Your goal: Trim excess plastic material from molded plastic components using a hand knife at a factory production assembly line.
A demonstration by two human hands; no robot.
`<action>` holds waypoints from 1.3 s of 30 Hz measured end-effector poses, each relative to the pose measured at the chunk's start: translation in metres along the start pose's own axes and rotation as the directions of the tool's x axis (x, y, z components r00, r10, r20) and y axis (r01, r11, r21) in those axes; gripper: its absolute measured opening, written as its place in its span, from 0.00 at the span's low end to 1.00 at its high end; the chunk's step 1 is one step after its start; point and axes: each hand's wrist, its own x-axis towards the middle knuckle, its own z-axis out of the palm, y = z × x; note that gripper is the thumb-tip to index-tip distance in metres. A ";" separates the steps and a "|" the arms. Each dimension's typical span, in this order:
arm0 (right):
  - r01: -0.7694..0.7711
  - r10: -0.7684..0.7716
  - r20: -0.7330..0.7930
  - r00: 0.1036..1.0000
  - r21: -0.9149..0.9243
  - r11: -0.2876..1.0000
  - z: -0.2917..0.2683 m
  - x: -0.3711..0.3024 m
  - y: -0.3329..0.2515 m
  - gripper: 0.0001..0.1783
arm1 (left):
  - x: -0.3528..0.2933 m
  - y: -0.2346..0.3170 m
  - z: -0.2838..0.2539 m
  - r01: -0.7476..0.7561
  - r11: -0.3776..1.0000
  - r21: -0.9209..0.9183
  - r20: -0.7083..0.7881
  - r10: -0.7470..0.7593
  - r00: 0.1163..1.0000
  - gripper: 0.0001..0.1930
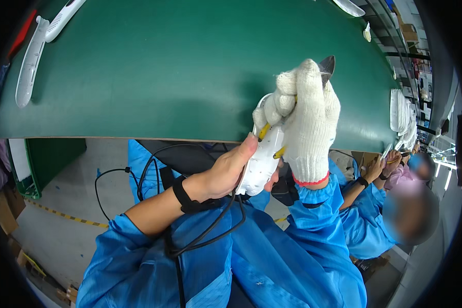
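My bare left hand [222, 172] is closed around the lower end of a white moulded plastic shell [261, 167], its thumb along the left edge. My right hand [308, 118], in a white knitted glove with a red-edged cuff, is wrapped around a pair of yellow-handled pliers [327, 69]. The dark metal jaws stick out past the thumb side, and the yellow handle ends show below the fingers. The gloved fingers lie over the upper part of the shell and hide it. Both hands are at the table's near edge.
On the green table [164, 72] a long white shell [31, 66] touches another white part [64, 20] at far left. White parts [401, 115] are stacked at right, near a co-worker's hands [377, 167]. A black cable [210, 233] hangs below my left wrist. A green bin [51, 167] stands left.
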 end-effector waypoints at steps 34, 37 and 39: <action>0.186 -0.214 -0.124 0.969 -0.204 0.961 -0.001 -0.007 -0.001 0.18 | 0.006 -0.011 0.001 -0.098 0.995 0.024 -0.031 0.099 0.995 0.36; 0.182 -0.217 -0.131 0.967 -0.236 0.955 -0.007 -0.005 0.002 0.17 | 0.006 -0.008 0.002 -0.096 0.995 0.022 -0.028 0.096 0.995 0.37; 0.189 -0.213 -0.103 0.972 -0.201 0.961 -0.013 -0.002 0.004 0.16 | 0.006 -0.004 0.001 -0.079 0.996 0.035 -0.039 0.080 0.996 0.35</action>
